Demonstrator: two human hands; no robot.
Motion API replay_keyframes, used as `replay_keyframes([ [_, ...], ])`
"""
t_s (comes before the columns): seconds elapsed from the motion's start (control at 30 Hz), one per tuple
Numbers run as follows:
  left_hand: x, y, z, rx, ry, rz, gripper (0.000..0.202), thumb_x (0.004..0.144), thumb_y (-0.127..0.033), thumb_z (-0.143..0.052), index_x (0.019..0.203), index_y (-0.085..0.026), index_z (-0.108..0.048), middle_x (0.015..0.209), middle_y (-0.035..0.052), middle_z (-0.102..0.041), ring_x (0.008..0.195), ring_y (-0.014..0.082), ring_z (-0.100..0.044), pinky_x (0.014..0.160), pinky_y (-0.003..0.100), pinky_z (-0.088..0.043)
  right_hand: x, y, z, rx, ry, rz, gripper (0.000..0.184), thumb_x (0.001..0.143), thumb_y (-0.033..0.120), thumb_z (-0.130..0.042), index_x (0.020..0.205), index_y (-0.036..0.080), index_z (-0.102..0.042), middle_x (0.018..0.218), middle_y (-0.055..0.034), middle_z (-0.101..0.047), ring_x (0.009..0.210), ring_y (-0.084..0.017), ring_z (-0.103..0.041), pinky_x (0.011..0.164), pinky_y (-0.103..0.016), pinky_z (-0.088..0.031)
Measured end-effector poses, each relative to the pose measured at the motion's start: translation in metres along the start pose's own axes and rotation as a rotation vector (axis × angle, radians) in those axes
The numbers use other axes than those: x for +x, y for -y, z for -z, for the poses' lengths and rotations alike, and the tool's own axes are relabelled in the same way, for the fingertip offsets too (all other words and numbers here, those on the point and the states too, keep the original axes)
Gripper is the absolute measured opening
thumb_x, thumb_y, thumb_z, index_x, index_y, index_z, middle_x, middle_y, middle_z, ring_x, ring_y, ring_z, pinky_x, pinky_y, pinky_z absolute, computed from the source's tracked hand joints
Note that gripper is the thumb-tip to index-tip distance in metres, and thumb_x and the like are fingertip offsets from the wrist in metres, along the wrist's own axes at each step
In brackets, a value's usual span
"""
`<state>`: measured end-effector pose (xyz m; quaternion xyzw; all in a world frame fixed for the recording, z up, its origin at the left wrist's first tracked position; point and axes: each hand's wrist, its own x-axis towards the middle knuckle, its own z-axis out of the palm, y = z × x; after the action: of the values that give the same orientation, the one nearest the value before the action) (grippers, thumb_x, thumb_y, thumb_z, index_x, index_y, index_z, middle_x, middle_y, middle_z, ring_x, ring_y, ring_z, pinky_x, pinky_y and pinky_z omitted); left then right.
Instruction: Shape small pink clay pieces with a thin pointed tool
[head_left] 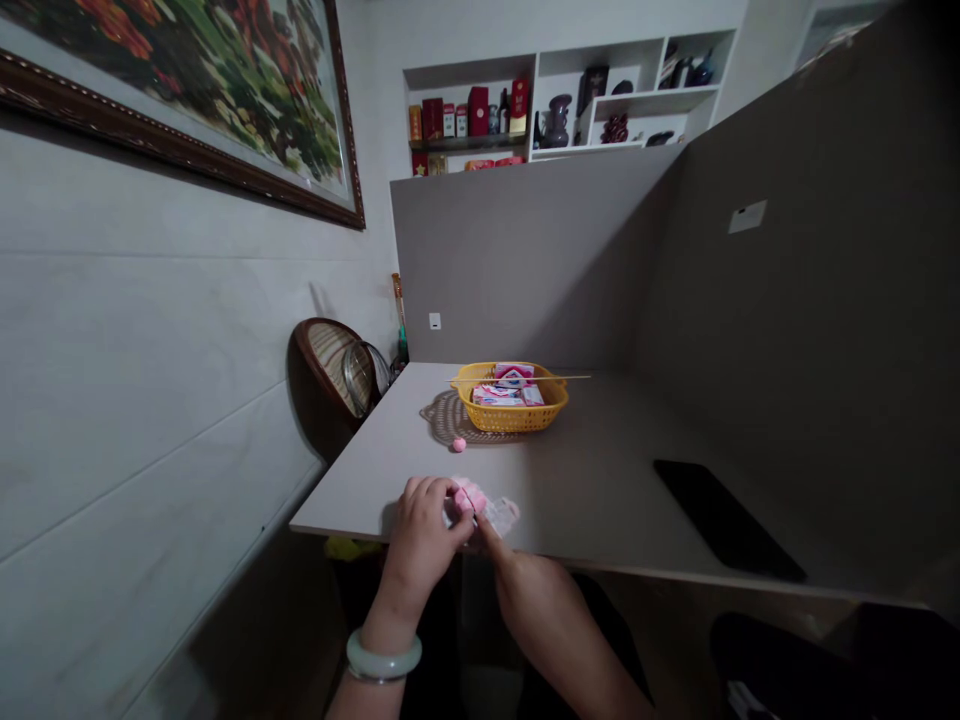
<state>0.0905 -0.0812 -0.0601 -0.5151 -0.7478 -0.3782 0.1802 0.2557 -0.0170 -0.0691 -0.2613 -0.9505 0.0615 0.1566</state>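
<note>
My left hand [426, 522] is closed around a pink, soap-like lump [470, 494] near the front edge of the table, fingertips on its left side. A thin dark line, perhaps a narrow blade, runs across the lump toward my right hand [501, 552]. That hand is closed with its index finger stretched along to the lump; its other fingers are hidden beneath. Under and beside the lump lies a crumpled clear plastic sheet [504, 516] with whitish-pink bits. Farther back on the table sits a small pink ball [459, 445].
A yellow plastic basket [517, 418] holds several pink-and-white packets [501, 396], and a thin stick [566, 378] lies across its rim. A flat black object [726, 518] rests on the right of the table [600, 480]. Grey panels stand behind and to the right; a wall is at left.
</note>
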Motion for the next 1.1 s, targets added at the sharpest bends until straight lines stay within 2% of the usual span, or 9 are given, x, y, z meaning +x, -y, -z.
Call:
replay_keyframes([
  [0.1,0.001,-0.002,0.003,-0.013,0.021,0.031,0.012,0.080,-0.019,-0.068,0.090,-0.022,-0.062,0.093,0.0028,-0.069,0.094,0.0232,-0.061,0.082,0.035,-0.050,-0.007,0.001,0.006,-0.012,0.054,-0.006,0.048,0.098,0.011,-0.046,0.146,0.019,-0.048,0.095,-0.0064,-0.074,0.075,-0.015,-0.069,0.068,-0.025,-0.054],
  [0.2,0.000,-0.003,0.004,-0.006,0.023,0.024,0.011,0.081,-0.021,-0.068,0.090,-0.022,-0.062,0.093,0.0022,-0.070,0.093,0.0232,-0.061,0.081,0.034,-0.049,-0.021,0.003,0.015,-0.024,0.154,-0.028,0.071,0.088,-0.003,-0.034,0.156,0.019,-0.034,0.082,-0.0066,-0.076,0.067,-0.017,-0.072,0.058,-0.022,-0.050],
  [0.33,-0.002,-0.005,0.003,0.015,0.004,0.020,0.010,0.080,-0.021,-0.068,0.090,-0.022,-0.063,0.092,0.0025,-0.070,0.091,0.0238,-0.061,0.080,0.036,-0.049,-0.031,0.006,0.029,-0.021,0.259,-0.083,0.073,0.086,0.000,-0.035,0.156,0.022,-0.036,0.089,-0.0092,-0.078,0.071,-0.021,-0.075,0.056,-0.023,-0.050],
  [0.5,-0.003,-0.003,-0.001,0.013,-0.022,0.008,0.009,0.080,-0.020,-0.067,0.089,-0.021,-0.063,0.091,0.0031,-0.069,0.092,0.0230,-0.061,0.081,0.035,-0.050,-0.003,0.018,0.039,0.020,0.061,-0.040,0.062,0.094,0.009,-0.037,0.155,0.023,-0.037,0.088,-0.0105,-0.078,0.075,-0.020,-0.074,0.067,-0.023,-0.053],
  [0.63,-0.003,0.000,-0.002,0.010,-0.037,0.024,0.012,0.079,-0.021,-0.069,0.090,-0.021,-0.063,0.092,0.0038,-0.070,0.094,0.0239,-0.062,0.082,0.036,-0.051,0.011,0.023,0.037,0.027,0.024,-0.045,0.060,0.095,0.011,-0.040,0.154,0.021,-0.039,0.093,-0.0124,-0.078,0.078,-0.021,-0.073,0.069,-0.025,-0.053],
  [0.77,-0.004,0.001,0.000,-0.006,-0.024,0.007,0.011,0.080,-0.021,-0.068,0.090,-0.021,-0.063,0.091,0.0034,-0.070,0.092,0.0235,-0.062,0.081,0.036,-0.051,-0.014,0.013,0.032,0.024,0.177,-0.065,0.071,0.088,0.000,-0.037,0.155,0.021,-0.036,0.086,-0.0087,-0.078,0.069,-0.019,-0.073,0.060,-0.023,-0.051],
  [0.83,-0.004,0.000,0.000,-0.003,-0.021,0.006,0.010,0.080,-0.021,-0.068,0.089,-0.022,-0.064,0.091,0.0031,-0.070,0.092,0.0233,-0.062,0.080,0.035,-0.050,-0.029,0.007,0.033,0.017,0.285,-0.097,0.075,0.085,0.000,-0.037,0.157,0.022,-0.034,0.086,-0.0078,-0.078,0.070,-0.021,-0.074,0.055,-0.022,-0.049],
  [0.9,-0.005,0.000,0.001,0.001,-0.029,0.011,0.011,0.080,-0.021,-0.068,0.090,-0.021,-0.064,0.091,0.0030,-0.070,0.092,0.0233,-0.061,0.080,0.035,-0.050,-0.036,0.003,0.035,0.030,0.330,-0.116,0.074,0.086,0.002,-0.037,0.157,0.023,-0.033,0.089,-0.0082,-0.078,0.073,-0.022,-0.075,0.054,-0.023,-0.048],
  [1.1,-0.003,-0.002,0.000,-0.002,-0.026,0.036,0.009,0.080,-0.022,-0.067,0.088,-0.021,-0.063,0.091,0.0038,-0.069,0.092,0.0240,-0.061,0.081,0.037,-0.051,-0.012,0.005,0.031,0.071,0.114,-0.052,0.060,0.097,0.008,-0.035,0.153,0.027,-0.040,0.105,-0.0087,-0.076,0.091,-0.020,-0.073,0.077,-0.026,-0.053],
])
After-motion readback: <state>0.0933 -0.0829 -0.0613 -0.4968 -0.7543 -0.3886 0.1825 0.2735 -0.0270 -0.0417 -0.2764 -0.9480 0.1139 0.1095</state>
